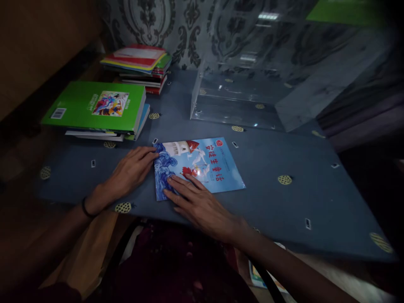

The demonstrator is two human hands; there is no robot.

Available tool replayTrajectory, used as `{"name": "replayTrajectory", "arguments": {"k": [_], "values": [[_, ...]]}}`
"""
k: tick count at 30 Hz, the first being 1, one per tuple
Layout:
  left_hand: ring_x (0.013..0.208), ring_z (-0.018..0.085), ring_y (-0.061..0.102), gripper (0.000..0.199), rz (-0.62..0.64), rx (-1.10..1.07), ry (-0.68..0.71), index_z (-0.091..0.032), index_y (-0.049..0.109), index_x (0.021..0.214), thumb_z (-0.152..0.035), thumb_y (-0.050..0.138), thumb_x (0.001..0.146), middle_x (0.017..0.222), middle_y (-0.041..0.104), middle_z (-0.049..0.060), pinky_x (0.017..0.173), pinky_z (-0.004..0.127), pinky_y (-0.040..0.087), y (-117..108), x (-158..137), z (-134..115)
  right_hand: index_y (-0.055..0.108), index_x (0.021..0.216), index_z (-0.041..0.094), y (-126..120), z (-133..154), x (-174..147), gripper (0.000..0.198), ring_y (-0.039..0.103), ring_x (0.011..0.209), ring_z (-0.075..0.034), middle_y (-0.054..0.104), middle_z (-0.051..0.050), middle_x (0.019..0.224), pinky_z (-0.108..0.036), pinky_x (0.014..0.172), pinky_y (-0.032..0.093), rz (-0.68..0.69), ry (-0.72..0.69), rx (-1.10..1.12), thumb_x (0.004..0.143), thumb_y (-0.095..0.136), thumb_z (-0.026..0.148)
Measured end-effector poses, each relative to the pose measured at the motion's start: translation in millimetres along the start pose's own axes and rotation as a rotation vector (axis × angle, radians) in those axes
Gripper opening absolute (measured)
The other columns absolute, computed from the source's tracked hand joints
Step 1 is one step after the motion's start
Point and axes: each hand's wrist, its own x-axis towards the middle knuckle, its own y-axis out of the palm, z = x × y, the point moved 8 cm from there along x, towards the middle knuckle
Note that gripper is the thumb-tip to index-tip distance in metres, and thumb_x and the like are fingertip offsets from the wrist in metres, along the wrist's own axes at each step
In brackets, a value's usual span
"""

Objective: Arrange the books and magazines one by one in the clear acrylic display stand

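A thin blue picture book (225, 168) with red Chinese characters lies flat and turned sideways on the patterned tablecloth, near the table's front edge. My left hand (131, 170) rests at its left side, fingers stretched out, with the fingertips at the book's edge. Across the lower left of the cover lies my right hand (198, 204), its fingers flat and slightly spread. Neither hand grips the book. Part of the cover's lower edge is hidden under my right hand.
A stack topped by a green book (82, 103) stands at the left. Behind it is another pile with a red book (135, 57) on top. A clear acrylic shelf (233, 111) stands at the back right, against the patterned wall.
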Motion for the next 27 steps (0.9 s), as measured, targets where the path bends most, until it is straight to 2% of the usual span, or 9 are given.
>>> {"name": "replayTrajectory", "arguments": {"k": [4,9,14,17,22,27], "values": [[0.109,0.026,0.064,0.026,0.008,0.121,0.030,-0.015,0.062,0.119,-0.022,0.041,0.105,0.122,0.068,0.013,0.092,0.043,0.055,-1.6,6.1,-6.1,0.052,0.147,0.017,-7.4,-15.6,-34.2,0.044,0.040,0.149,-0.024,0.051,-0.014,0.155,-0.054,0.121,0.039,-0.017,0.054,0.014,0.103,0.052,0.023],[0.101,0.028,0.065,0.028,0.054,0.258,0.043,-0.016,0.066,0.107,-0.023,0.039,0.105,0.114,0.069,0.013,0.085,0.043,0.054,-0.7,17.1,-11.3,0.032,0.160,0.022,-21.4,-45.7,-83.9,0.058,0.031,0.153,-0.022,0.043,-0.011,0.161,-0.051,0.123,0.036,-0.087,0.191,0.021,0.104,0.048,0.018],[0.104,0.032,0.065,0.030,0.068,0.311,0.062,-0.015,0.067,0.103,-0.021,0.038,0.103,0.113,0.069,0.016,0.084,0.045,0.053,2.3,27.9,-20.1,0.019,0.163,0.028,-39.2,-68.3,-120.8,0.066,0.037,0.150,-0.021,0.044,-0.009,0.160,-0.050,0.122,0.038,-0.157,0.286,-0.003,0.104,0.045,0.013],[0.106,0.031,0.066,0.031,0.054,0.289,0.095,-0.015,0.067,0.108,-0.023,0.038,0.104,0.115,0.071,0.015,0.087,0.046,0.054,7.0,36.1,-29.7,0.022,0.163,0.030,-46.5,-73.6,-131.6,0.066,0.041,0.148,-0.022,0.047,-0.008,0.158,-0.053,0.122,0.037,-0.186,0.311,-0.002,0.103,0.046,0.013],[0.124,0.029,0.061,0.034,0.091,0.191,0.136,-0.018,0.063,0.126,-0.029,0.037,0.107,0.130,0.068,0.013,0.102,0.048,0.050,27.1,57.0,-47.2,0.035,0.158,0.027,-52.6,-75.4,-140.6,0.061,0.048,0.144,-0.022,0.055,-0.009,0.153,-0.054,0.120,0.040,-0.268,0.318,0.030,0.102,0.049,0.010],[0.135,0.030,0.055,0.042,0.172,0.136,0.197,-0.011,0.057,0.136,-0.033,0.035,0.108,0.143,0.061,0.017,0.110,0.049,0.046,51.1,90.9,-67.5,0.046,0.152,0.024,-60.7,-74.8,-145.4,0.058,0.057,0.136,-0.021,0.065,-0.011,0.141,-0.051,0.117,0.047,-0.392,0.309,0.057,0.098,0.054,0.005]]}}
